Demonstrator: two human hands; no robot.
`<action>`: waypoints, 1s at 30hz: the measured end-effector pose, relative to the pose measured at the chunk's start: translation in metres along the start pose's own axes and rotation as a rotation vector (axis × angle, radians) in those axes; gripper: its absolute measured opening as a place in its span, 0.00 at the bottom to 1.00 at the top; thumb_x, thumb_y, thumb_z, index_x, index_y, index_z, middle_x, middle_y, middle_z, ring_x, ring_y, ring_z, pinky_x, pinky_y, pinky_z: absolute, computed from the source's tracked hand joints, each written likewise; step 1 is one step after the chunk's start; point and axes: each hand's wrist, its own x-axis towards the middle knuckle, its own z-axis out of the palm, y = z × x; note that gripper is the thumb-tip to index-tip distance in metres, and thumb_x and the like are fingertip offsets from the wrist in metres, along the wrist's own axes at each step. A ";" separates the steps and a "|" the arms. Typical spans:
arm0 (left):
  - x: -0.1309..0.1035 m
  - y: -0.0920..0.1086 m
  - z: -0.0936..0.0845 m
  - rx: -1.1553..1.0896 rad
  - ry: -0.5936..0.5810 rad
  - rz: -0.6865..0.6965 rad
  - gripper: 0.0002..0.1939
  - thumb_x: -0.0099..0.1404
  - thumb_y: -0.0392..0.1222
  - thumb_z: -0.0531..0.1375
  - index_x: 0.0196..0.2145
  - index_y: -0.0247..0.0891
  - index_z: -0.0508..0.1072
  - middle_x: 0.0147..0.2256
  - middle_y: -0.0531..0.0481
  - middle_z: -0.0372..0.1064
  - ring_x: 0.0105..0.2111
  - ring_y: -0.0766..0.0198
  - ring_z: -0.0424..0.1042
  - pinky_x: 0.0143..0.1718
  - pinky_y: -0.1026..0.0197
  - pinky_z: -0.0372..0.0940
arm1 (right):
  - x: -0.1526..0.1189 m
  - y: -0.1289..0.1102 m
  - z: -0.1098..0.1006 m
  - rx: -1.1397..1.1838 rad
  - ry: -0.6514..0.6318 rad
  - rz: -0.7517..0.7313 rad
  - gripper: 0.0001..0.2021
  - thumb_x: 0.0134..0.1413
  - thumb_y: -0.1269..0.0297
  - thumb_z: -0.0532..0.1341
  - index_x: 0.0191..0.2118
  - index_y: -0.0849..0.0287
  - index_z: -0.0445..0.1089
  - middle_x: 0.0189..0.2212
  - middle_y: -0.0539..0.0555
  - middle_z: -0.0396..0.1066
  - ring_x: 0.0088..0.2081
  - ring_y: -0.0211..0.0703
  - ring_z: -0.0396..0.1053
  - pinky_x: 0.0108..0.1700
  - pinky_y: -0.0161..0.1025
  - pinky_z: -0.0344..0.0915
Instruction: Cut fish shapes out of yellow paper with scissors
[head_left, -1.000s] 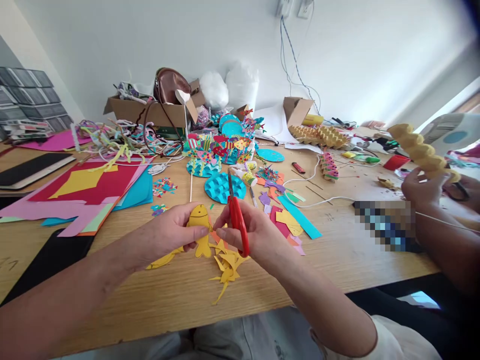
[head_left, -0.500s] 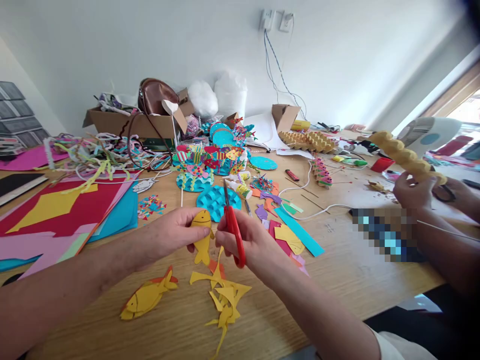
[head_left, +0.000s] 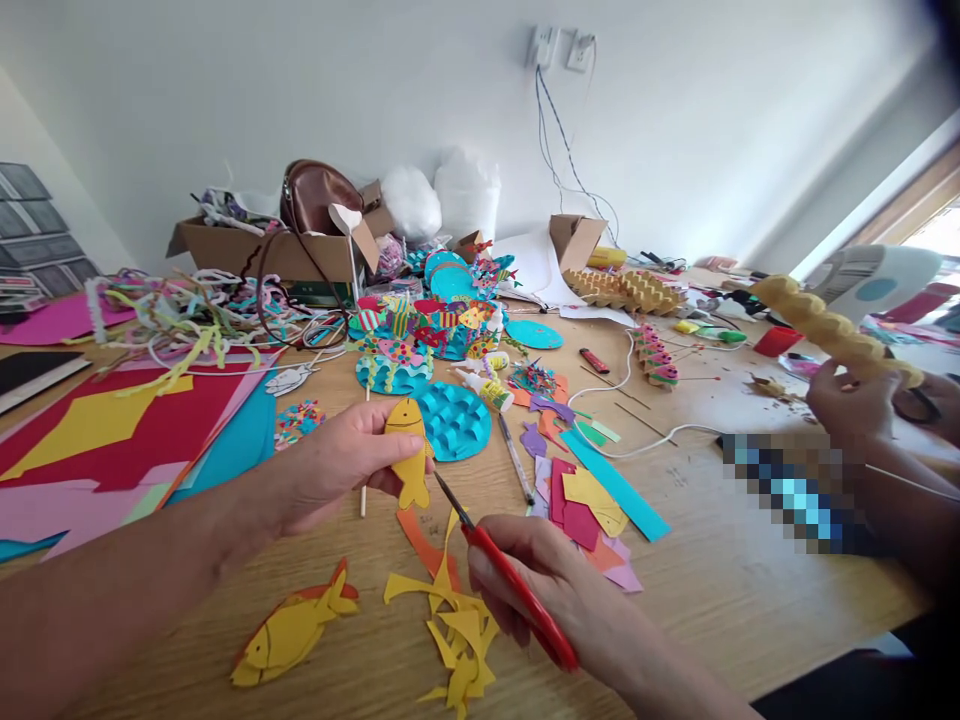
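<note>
Between the thumb and fingers of my left hand [head_left: 352, 450] is a yellow paper fish [head_left: 407, 440], held upright with its tail down and an eye and gill line drawn on it. My right hand [head_left: 525, 570] grips red-handled scissors [head_left: 517, 590], whose blades point up and left at the fish's tail side. Whether the tips touch the paper I cannot tell. Below lie yellow paper scraps [head_left: 457, 630] and an orange strip [head_left: 420, 545]. At the lower left rests a small stack of cut fish [head_left: 292, 630], yellow over orange.
Coloured paper sheets [head_left: 150, 440] cover the left side. Ahead stand a blue scaled disc [head_left: 454, 422], glue bottles [head_left: 491, 390] and a pen [head_left: 517, 460]. At right, another person's hands [head_left: 855, 400] hold a wavy tan cardboard strip [head_left: 832, 330]. A white cable [head_left: 637, 445] crosses the table.
My right hand has moved down and slightly right, swinging the scissors from pointing upward to pointing up and left. The fish stays in my left hand, slightly higher in view.
</note>
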 end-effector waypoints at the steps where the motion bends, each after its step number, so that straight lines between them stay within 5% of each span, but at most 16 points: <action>1: 0.000 -0.001 -0.001 -0.009 0.003 -0.002 0.04 0.53 0.40 0.61 0.24 0.39 0.72 0.23 0.51 0.73 0.24 0.65 0.71 0.25 0.65 0.65 | 0.002 0.000 0.001 0.023 0.005 -0.006 0.20 0.53 0.49 0.57 0.20 0.57 0.58 0.14 0.45 0.58 0.16 0.32 0.53 0.19 0.30 0.50; 30: 0.010 -0.010 -0.008 -0.195 -0.102 -0.064 0.07 0.54 0.42 0.66 0.28 0.38 0.73 0.25 0.55 0.72 0.26 0.69 0.71 0.29 0.67 0.65 | 0.017 0.005 -0.004 -0.019 0.003 -0.013 0.18 0.57 0.53 0.56 0.22 0.57 0.58 0.14 0.43 0.55 0.16 0.31 0.51 0.17 0.28 0.46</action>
